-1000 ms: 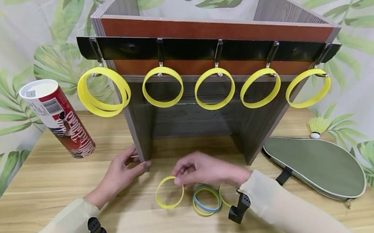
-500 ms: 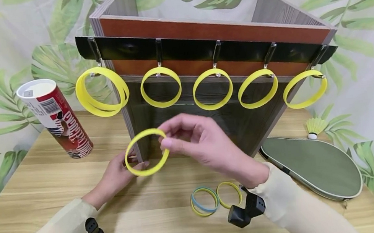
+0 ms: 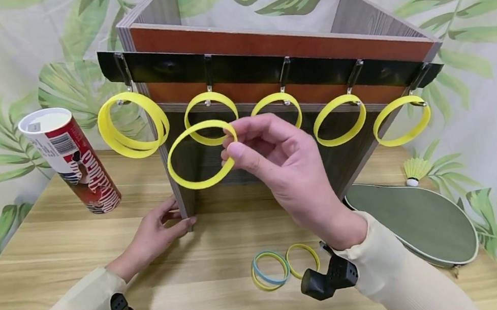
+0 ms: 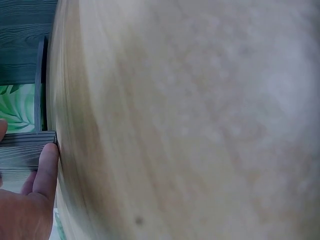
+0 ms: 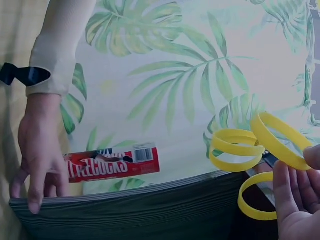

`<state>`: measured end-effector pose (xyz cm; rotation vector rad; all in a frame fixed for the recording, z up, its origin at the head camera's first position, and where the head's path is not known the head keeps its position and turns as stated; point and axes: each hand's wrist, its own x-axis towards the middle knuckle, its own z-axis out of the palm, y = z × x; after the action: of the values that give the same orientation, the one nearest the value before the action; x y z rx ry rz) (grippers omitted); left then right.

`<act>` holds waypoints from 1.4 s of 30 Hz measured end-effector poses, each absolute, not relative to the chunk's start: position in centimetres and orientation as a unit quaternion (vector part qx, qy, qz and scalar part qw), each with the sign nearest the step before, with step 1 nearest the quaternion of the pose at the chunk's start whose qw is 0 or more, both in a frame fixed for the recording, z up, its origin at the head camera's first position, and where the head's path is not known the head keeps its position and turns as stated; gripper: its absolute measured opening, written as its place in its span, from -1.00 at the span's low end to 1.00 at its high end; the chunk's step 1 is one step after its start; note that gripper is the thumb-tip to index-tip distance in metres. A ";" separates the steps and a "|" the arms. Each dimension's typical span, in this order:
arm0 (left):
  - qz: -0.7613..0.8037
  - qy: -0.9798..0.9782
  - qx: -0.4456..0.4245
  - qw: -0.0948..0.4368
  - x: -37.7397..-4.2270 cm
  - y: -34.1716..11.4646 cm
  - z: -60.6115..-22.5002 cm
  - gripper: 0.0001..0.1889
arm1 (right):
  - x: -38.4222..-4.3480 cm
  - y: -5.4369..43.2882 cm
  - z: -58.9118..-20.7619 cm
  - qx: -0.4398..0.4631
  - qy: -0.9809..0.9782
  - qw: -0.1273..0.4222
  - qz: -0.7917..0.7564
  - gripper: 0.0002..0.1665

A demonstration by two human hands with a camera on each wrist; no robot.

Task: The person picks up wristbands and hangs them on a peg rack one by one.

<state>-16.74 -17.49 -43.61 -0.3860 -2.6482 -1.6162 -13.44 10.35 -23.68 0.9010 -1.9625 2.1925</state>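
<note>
My right hand [image 3: 284,163] pinches a yellow silicone wristband [image 3: 170,166] between thumb and fingers, raised in front of the rack. Several yellow wristbands hang from metal hooks on the black strip [image 3: 248,70]; the leftmost hook carries two wristbands [image 3: 110,135]. The held band overlaps the second hanging one in the head view, and my hand partly covers the third. Low on the left, my left hand [image 3: 152,237] grips the foot of the grey wooden rack's side panel [image 3: 184,193], thumb on its front edge. In the right wrist view the held wristband [image 5: 280,145] is near the hanging pair.
On the table [image 3: 192,309] lie a blue wristband [image 3: 267,278] overlapping a yellow one, and another yellow wristband [image 3: 317,259] beside them. A red and white shuttlecock tube [image 3: 86,168] stands left. Right are a green racket case [image 3: 417,222] and a yellow shuttlecock [image 3: 417,169].
My right hand has lifted the yellow wristband from near the table up to the height of the hanging bands. My left hand stays at the panel's foot.
</note>
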 end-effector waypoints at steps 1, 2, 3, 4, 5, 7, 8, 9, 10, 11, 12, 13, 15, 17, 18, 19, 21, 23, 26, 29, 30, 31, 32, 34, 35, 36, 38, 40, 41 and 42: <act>-0.518 -0.847 -0.123 0.008 -16.7 -17.5 -43.6 -0.33 | -13.4 10.3 -23.5 0.289 -0.635 0.036 0.715 -0.70; -0.519 -0.846 -0.123 0.008 -16.7 -17.5 -43.7 -0.32 | -13.4 10.2 -23.4 0.286 -0.632 0.041 0.719 -0.71; -0.519 -0.846 -0.123 0.008 -16.7 -17.5 -43.7 -0.32 | -13.4 10.1 -23.3 0.284 -0.631 0.046 0.721 -0.71; -0.519 -0.846 -0.123 0.008 -16.7 -17.5 -43.7 -0.32 | -13.5 9.9 -23.2 0.282 -0.629 0.051 0.723 -0.72; -0.520 -0.845 -0.124 0.008 -16.7 -17.5 -43.7 -0.32 | -13.6 9.8 -23.2 0.280 -0.626 0.054 0.726 -0.72; -0.519 -0.846 -0.125 0.007 -16.7 -17.6 -43.8 -0.32 | -13.7 9.5 -23.1 0.280 -0.618 0.062 0.732 -0.73; -0.519 -0.845 -0.126 0.006 -16.6 -17.6 -43.8 -0.32 | -13.8 9.3 -23.1 0.280 -0.615 0.066 0.734 -0.73; -0.519 -0.845 -0.127 0.007 -16.6 -17.7 -43.8 -0.31 | -13.9 9.2 -23.0 0.280 -0.611 0.070 0.737 -0.73; -0.520 -0.844 -0.129 0.008 -16.6 -17.8 -43.7 -0.31 | -14.0 9.0 -23.0 0.278 -0.608 0.075 0.740 -0.74; -0.521 -0.844 -0.131 0.009 -16.7 -17.8 -43.7 -0.32 | -14.0 8.9 -23.0 0.277 -0.604 0.079 0.743 -0.74; -0.521 -0.843 -0.133 0.011 -16.7 -17.8 -43.7 -0.31 | -14.0 8.8 -23.0 0.275 -0.602 0.084 0.745 -0.75; -0.523 -0.842 -0.135 0.012 -16.7 -17.9 -43.7 -0.31 | -14.1 8.6 -23.0 0.273 -0.599 0.088 0.748 -0.75; -0.524 -0.840 -0.142 0.014 -16.8 -17.9 -43.7 -0.32 | -14.1 8.4 -22.9 0.267 -0.595 0.097 0.752 -0.76; -0.524 -0.839 -0.145 0.015 -16.9 -17.9 -43.7 -0.32 | -14.1 8.2 -22.9 0.261 -0.591 0.102 0.756 -0.75; -0.525 -0.839 -0.146 0.014 -16.9 -17.8 -43.7 -0.32 | -14.1 8.1 -22.9 0.258 -0.589 0.103 0.758 -0.75; -0.525 -0.839 -0.146 0.013 -16.9 -17.8 -43.7 -0.32 | -14.1 8.0 -22.9 0.255 -0.589 0.104 0.760 -0.75; -0.526 -0.838 -0.146 0.012 -16.8 -17.8 -43.8 -0.32 | -14.1 7.9 -22.9 0.250 -0.590 0.105 0.761 -0.75; -0.526 -0.838 -0.145 0.012 -16.8 -17.8 -43.8 -0.32 | -14.1 7.7 -22.9 0.246 -0.592 0.105 0.761 -0.75; -0.527 -0.837 -0.144 0.012 -16.8 -17.8 -43.9 -0.32 | -14.2 7.6 -23.0 0.240 -0.595 0.107 0.760 -0.75; -0.530 -0.836 -0.142 0.011 -16.8 -17.7 -43.9 -0.32 | -14.2 7.5 -23.1 0.234 -0.593 0.114 0.762 -0.77; -0.531 -0.835 -0.142 0.010 -16.8 -17.7 -43.9 -0.31 | -14.2 7.5 -23.1 0.231 -0.593 0.116 0.763 -0.78; -0.532 -0.835 -0.141 0.010 -16.9 -17.7 -43.9 -0.31 | -14.2 7.4 -23.2 0.227 -0.592 0.118 0.764 -0.79; -0.532 -0.835 -0.141 0.010 -16.9 -17.7 -43.9 -0.31 | -14.1 7.4 -23.2 0.224 -0.592 0.120 0.765 -0.79; -0.532 -0.835 -0.141 0.010 -16.9 -17.7 -43.9 -0.31 | -14.1 7.4 -23.4 0.218 -0.592 0.122 0.766 -0.80; -0.533 -0.834 -0.142 0.010 -16.9 -17.6 -43.9 -0.32 | -14.1 7.4 -23.4 0.216 -0.593 0.122 0.766 -0.80; -0.535 -0.833 -0.141 0.009 -16.9 -17.6 -43.9 -0.31 | -14.1 7.4 -23.5 0.215 -0.593 0.122 0.767 -0.80; -0.537 -0.832 -0.141 0.008 -16.9 -17.6 -43.8 -0.32 | -14.1 7.5 -23.6 0.213 -0.592 0.122 0.768 -0.79; -0.540 -0.830 -0.140 0.005 -16.8 -17.5 -43.8 -0.32 | -14.1 7.7 -23.8 0.210 -0.594 0.122 0.767 -0.78; -0.541 -0.829 -0.140 0.004 -16.8 -17.5 -43.7 -0.32 | -14.2 7.7 -23.9 0.208 -0.597 0.122 0.765 -0.78; -0.540 -0.830 -0.139 0.004 -16.8 -17.5 -43.7 -0.32 | -14.2 7.8 -24.0 0.206 -0.600 0.120 0.764 -0.78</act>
<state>-16.80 -17.51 -43.71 -0.4343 -2.6010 -1.6927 -14.23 7.81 -24.04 0.6009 -1.7520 2.2325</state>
